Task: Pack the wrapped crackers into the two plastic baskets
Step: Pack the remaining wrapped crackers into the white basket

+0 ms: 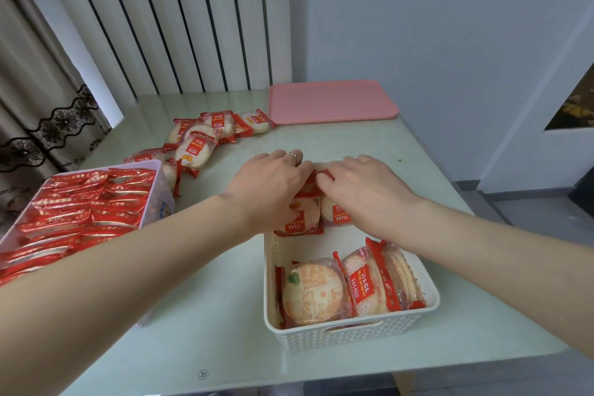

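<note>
A white woven plastic basket stands in front of me with several wrapped crackers upright at its near end. At its far end, my left hand and my right hand both press on a row of wrapped crackers, fingers curled over their red wrapper tops. A second basket at the left is packed full of red-wrapped crackers. A loose pile of wrapped crackers lies on the table beyond it.
A pink lid lies flat at the table's far edge near the wall. The pale green glass tabletop ends just in front of the white basket. Curtains hang at the left.
</note>
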The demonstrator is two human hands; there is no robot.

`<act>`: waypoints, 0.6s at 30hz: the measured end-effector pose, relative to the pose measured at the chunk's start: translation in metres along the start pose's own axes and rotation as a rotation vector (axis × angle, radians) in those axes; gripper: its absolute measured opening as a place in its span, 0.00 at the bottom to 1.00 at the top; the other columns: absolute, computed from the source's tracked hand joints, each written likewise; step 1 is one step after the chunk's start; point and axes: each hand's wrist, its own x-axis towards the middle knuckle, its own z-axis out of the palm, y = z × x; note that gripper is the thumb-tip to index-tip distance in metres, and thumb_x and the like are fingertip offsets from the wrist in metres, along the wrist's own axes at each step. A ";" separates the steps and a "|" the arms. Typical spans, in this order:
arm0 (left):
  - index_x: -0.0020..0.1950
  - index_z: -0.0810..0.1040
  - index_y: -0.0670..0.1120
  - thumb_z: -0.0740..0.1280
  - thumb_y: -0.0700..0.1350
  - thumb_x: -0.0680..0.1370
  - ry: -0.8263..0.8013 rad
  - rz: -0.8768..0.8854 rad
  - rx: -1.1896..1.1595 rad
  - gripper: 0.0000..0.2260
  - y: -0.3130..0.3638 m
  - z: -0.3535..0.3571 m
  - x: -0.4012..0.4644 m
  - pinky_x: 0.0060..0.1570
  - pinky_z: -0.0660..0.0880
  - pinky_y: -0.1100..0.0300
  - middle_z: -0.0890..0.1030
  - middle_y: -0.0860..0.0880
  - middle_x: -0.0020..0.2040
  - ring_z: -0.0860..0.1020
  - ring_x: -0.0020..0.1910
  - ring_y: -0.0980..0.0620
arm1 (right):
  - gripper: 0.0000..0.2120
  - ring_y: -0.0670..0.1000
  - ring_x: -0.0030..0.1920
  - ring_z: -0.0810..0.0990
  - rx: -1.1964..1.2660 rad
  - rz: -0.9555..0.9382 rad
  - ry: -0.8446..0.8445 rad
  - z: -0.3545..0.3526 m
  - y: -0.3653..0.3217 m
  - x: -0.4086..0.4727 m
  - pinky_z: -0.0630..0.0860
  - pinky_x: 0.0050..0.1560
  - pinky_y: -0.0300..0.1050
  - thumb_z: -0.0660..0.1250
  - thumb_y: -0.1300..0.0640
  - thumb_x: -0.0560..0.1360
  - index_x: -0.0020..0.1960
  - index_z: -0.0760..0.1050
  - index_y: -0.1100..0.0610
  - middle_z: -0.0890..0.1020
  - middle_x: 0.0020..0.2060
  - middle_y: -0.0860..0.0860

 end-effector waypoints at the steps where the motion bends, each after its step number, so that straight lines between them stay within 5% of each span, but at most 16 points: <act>1: 0.62 0.72 0.47 0.69 0.50 0.73 -0.020 -0.016 -0.023 0.20 0.000 -0.001 0.000 0.42 0.70 0.56 0.74 0.49 0.54 0.76 0.52 0.46 | 0.20 0.57 0.57 0.77 0.015 0.004 -0.037 0.001 0.000 0.001 0.71 0.55 0.49 0.66 0.66 0.73 0.64 0.69 0.57 0.78 0.57 0.54; 6: 0.63 0.73 0.46 0.69 0.46 0.74 -0.058 -0.031 -0.011 0.18 0.004 -0.003 0.007 0.37 0.69 0.56 0.75 0.49 0.53 0.76 0.51 0.47 | 0.19 0.55 0.54 0.79 0.184 0.095 -0.113 -0.007 0.003 0.000 0.70 0.47 0.47 0.65 0.63 0.74 0.63 0.70 0.56 0.79 0.53 0.53; 11: 0.60 0.70 0.46 0.71 0.50 0.72 -0.082 -0.010 -0.052 0.20 -0.004 -0.004 0.004 0.38 0.72 0.54 0.72 0.48 0.51 0.74 0.48 0.47 | 0.04 0.51 0.43 0.80 0.727 0.165 -0.386 -0.055 0.017 -0.012 0.78 0.42 0.47 0.68 0.51 0.74 0.44 0.75 0.51 0.82 0.41 0.48; 14: 0.50 0.66 0.48 0.71 0.49 0.71 -0.037 -0.008 -0.084 0.16 -0.004 -0.016 -0.002 0.36 0.69 0.55 0.67 0.51 0.46 0.67 0.42 0.50 | 0.14 0.47 0.47 0.82 0.681 0.035 -0.711 -0.068 0.013 -0.016 0.81 0.52 0.48 0.71 0.42 0.72 0.54 0.79 0.48 0.83 0.47 0.44; 18: 0.40 0.67 0.53 0.67 0.53 0.72 -0.154 0.182 -0.252 0.10 0.006 -0.040 -0.017 0.33 0.65 0.59 0.70 0.55 0.39 0.71 0.37 0.51 | 0.18 0.48 0.46 0.81 0.596 -0.028 -0.736 -0.056 0.001 -0.019 0.82 0.49 0.49 0.76 0.46 0.67 0.55 0.78 0.49 0.82 0.46 0.44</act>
